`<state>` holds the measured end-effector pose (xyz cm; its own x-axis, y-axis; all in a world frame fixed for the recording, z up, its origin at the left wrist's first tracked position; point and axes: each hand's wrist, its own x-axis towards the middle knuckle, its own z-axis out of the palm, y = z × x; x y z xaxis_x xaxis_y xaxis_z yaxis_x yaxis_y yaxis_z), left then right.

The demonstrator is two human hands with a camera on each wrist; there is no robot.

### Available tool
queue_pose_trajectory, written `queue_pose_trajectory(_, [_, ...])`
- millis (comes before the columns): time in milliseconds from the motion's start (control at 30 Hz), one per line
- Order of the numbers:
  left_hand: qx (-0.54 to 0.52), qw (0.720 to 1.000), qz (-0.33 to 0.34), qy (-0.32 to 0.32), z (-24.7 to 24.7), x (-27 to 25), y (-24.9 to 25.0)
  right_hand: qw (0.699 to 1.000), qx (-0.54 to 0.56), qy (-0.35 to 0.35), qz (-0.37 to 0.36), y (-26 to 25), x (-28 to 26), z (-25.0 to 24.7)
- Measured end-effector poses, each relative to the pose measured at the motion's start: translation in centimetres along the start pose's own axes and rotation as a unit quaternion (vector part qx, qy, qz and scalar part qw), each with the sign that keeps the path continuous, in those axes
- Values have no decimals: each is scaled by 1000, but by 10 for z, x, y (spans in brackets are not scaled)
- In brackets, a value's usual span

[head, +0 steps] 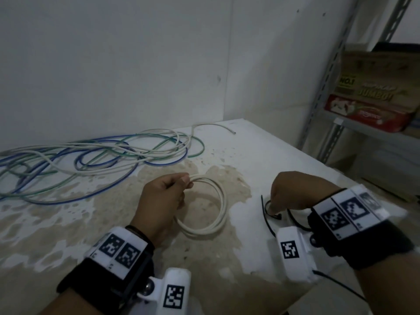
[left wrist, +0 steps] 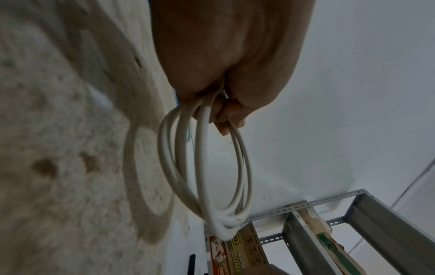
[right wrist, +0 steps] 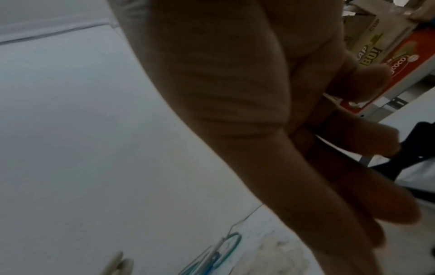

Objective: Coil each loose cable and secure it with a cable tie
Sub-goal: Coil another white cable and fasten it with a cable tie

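Note:
A white cable wound into a coil (head: 219, 214) hangs upright just above the stained table (head: 261, 151). My left hand (head: 185, 181) grips its top strands between thumb and fingers. The left wrist view shows the coil (left wrist: 204, 167) dangling from that hand (left wrist: 226, 111). Black cable ties (head: 267, 222) lie on the table to the right of the coil. My right hand (head: 273, 209) comes down on one of them with its fingers bent. The hand hides whether the tie is pinched. Its fingers (right wrist: 386, 137) are blurred in the right wrist view.
A tangle of loose blue, green and white cables (head: 102, 153) lies at the back left against the wall. A metal shelf (head: 363, 130) with cardboard boxes (head: 375, 94) stands to the right, past the table's edge.

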<state>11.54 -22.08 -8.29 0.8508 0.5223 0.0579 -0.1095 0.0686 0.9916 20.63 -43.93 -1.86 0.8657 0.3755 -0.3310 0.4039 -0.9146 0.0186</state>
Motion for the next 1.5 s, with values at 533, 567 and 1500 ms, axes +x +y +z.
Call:
queue_pose_trajectory(533, [-43,999,-24,6,-19,3,-2,996,-48,-51,-56,-24,-1,9])
queue_pose_trajectory(567, [-39,999,-21,10,-21,4,-1,996,-32,-36,-71,-30,-5,3])
queue_pose_trajectory(1500, [-31,953,69,294,-99,40,-2,914,262,229,-208,-180,45,7])
